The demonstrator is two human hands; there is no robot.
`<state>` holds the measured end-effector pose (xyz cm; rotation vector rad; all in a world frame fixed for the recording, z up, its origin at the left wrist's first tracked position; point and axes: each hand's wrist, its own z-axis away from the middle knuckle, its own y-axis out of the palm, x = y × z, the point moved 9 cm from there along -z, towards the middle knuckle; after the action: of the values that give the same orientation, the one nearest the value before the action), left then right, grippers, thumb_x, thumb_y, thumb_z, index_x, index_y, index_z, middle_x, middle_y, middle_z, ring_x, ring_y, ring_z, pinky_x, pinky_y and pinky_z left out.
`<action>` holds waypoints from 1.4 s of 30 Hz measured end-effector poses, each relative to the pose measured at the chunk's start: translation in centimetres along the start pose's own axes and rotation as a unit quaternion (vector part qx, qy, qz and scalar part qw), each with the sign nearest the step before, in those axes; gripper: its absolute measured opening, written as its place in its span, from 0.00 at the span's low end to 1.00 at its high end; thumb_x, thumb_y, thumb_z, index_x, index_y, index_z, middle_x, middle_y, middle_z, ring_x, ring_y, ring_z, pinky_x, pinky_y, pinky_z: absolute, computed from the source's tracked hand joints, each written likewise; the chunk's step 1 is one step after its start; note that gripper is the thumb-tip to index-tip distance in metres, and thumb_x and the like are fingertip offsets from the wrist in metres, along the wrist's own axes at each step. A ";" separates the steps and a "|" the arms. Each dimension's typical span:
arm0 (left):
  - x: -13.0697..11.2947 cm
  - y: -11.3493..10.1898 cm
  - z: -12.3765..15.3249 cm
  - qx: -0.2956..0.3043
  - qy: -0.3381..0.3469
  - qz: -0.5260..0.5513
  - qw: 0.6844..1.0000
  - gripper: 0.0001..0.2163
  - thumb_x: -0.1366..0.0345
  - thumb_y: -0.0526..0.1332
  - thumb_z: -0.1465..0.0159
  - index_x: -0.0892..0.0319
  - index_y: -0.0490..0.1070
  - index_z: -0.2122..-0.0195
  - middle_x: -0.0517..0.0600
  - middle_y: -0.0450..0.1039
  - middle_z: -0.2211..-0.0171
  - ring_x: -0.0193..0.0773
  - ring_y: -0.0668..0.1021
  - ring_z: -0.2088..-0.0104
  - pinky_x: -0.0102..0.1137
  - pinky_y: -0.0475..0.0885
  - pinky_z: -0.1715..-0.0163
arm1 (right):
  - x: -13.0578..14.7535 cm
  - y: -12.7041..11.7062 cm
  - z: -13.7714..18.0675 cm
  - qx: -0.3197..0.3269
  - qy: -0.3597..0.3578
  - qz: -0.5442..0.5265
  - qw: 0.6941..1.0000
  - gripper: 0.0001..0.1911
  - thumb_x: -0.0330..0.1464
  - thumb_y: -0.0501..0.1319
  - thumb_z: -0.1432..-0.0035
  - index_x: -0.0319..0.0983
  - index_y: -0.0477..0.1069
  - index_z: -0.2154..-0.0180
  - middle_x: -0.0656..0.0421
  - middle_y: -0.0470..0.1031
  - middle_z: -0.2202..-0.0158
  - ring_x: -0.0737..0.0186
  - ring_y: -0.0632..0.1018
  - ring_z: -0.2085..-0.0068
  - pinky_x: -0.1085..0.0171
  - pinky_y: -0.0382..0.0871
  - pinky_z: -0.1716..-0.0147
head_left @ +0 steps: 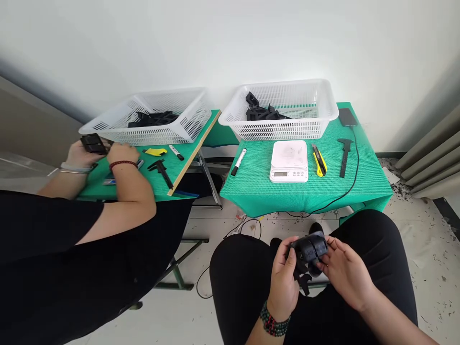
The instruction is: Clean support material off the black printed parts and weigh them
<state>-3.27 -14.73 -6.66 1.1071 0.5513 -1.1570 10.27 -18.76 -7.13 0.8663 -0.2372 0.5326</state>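
Note:
Above my lap, a black moulded plastic part [309, 250] with rounded sides and a thin piece hanging beneath is held between both hands. My left hand [285, 273] grips its left end, thumb on top. At the other end, the fingers of my right hand [345, 268] curl against its side. On the green-covered table in front lie a white digital scale [289, 162], a yellow box cutter [318, 161], a black caliper [345, 157] and a black-and-white marker [238, 162].
A white plastic basket [280, 130] holding black plastic parts [264, 112] stands at the table's back. A black pad with a cable [347, 117] lies at the right corner. To the left, a co-worker's hands [91, 149] hold a black part beside another basket [143, 136].

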 end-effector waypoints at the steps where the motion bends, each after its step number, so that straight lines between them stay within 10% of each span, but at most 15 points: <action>1: -0.1 0.0 0.1 -0.007 0.003 0.014 1.000 0.23 0.45 0.66 0.38 0.56 0.72 0.50 0.55 0.77 0.57 0.44 0.80 0.59 0.36 0.76 0.61 | -0.6 0.2 0.1 0.016 0.009 0.000 1.000 0.16 0.45 0.71 0.49 0.44 0.77 0.62 0.58 0.79 0.58 0.55 0.75 0.55 0.60 0.66 0.59; 17: -0.1 1.3 0.6 0.034 0.059 -0.092 0.993 0.16 0.52 0.68 0.38 0.61 0.72 0.71 0.45 0.67 0.75 0.31 0.67 0.72 0.27 0.67 0.70 | 1.0 1.6 1.0 0.004 -0.039 0.011 0.999 0.24 0.54 0.76 0.59 0.42 0.78 0.70 0.59 0.77 0.71 0.56 0.75 0.66 0.59 0.67 0.63; 24: -1.5 1.7 -0.1 0.045 0.021 -0.115 0.992 0.18 0.51 0.71 0.43 0.60 0.69 0.73 0.42 0.62 0.78 0.29 0.64 0.76 0.26 0.63 0.76 | -5.4 3.3 2.7 0.089 0.085 0.107 0.987 0.28 0.52 0.78 0.61 0.36 0.71 0.79 0.62 0.69 0.80 0.69 0.67 0.76 0.67 0.60 0.73; 33: -2.5 1.5 0.8 0.067 0.099 -0.150 0.981 0.13 0.55 0.66 0.36 0.60 0.78 0.67 0.50 0.70 0.68 0.34 0.71 0.70 0.28 0.69 0.71 | 1.3 0.5 0.5 -0.056 -0.033 -0.011 0.998 0.24 0.50 0.77 0.59 0.40 0.77 0.68 0.61 0.76 0.72 0.59 0.75 0.68 0.63 0.67 0.67; 42: -1.6 2.9 1.5 0.021 0.090 -0.176 0.980 0.09 0.60 0.70 0.42 0.59 0.77 0.65 0.51 0.77 0.69 0.39 0.80 0.67 0.31 0.77 0.66 | -0.6 -0.7 1.1 -0.091 -0.010 -0.005 0.996 0.26 0.51 0.79 0.65 0.39 0.74 0.74 0.63 0.72 0.75 0.65 0.69 0.72 0.64 0.65 0.70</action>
<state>-1.50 -15.41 -3.56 1.1878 0.8937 -1.3848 10.15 -20.17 -7.16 0.6966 -0.2954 0.4857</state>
